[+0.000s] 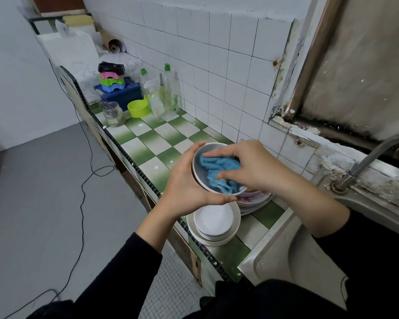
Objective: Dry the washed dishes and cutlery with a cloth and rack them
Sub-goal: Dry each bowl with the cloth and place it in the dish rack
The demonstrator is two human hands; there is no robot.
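You are in the drying step. Your left hand (187,189) has its grip curled round the outside of a white bowl (199,169), thumb along the near rim. It holds the bowl tilted toward you above the table (152,139), clear of the stacks below. Your right hand (251,164) has its grip closed on a bunched blue cloth (217,171), fingers and thumb pressing it against the bowl's inner wall.

Directly beneath the bowl, a stack of white plates (213,221) sits at the table's front edge. Just beside it, toward the sink (293,256), is a second pile of patterned plates (253,200). Both seem to be waiting their turn, so the task looks far from done.

Next, I judge, you need to sweep the cloth round the rest of the inside and the rim, then turn the bowl to dry its outside. No dish rack is plainly visible. The blue crate (122,95) or the jar (112,113) at the table's far end may serve, but I cannot tell.
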